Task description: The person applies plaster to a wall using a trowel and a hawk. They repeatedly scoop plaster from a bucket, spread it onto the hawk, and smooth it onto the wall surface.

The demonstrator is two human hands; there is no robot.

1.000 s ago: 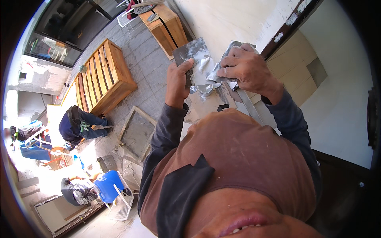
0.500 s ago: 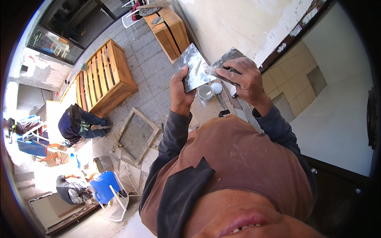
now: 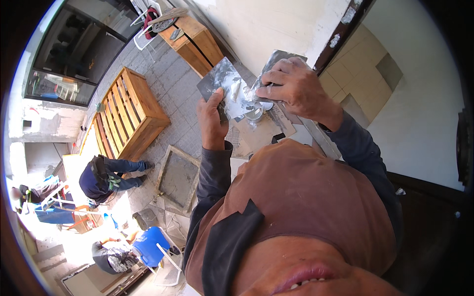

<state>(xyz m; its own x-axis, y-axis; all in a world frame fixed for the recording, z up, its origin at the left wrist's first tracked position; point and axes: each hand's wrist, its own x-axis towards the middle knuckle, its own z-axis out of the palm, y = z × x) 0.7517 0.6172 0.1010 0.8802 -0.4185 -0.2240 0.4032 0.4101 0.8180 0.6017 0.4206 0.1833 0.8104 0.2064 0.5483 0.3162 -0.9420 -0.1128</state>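
My left hand grips a flat metal plate by its near edge, thumb on top. White putty is smeared over the plate's face, thickest toward the right side. My right hand is closed on a second flat metal blade, fingers pressed over it. The blade's lower end meets the putty at the plate's right edge; whether metal touches metal I cannot tell. Below the plates stands a small round tub, partly covered by them, on a piece of cardboard.
A slatted wooden crate stands to the left, a wooden box beyond. A framed grey panel lies on the floor. Two people work at the left, one bent over, one near a blue-backed chair. A wall rises ahead.
The view has shifted slightly. My right hand has turned its blade and brought its lower end into the putty, which now looks thicker and bunched on the left plate.
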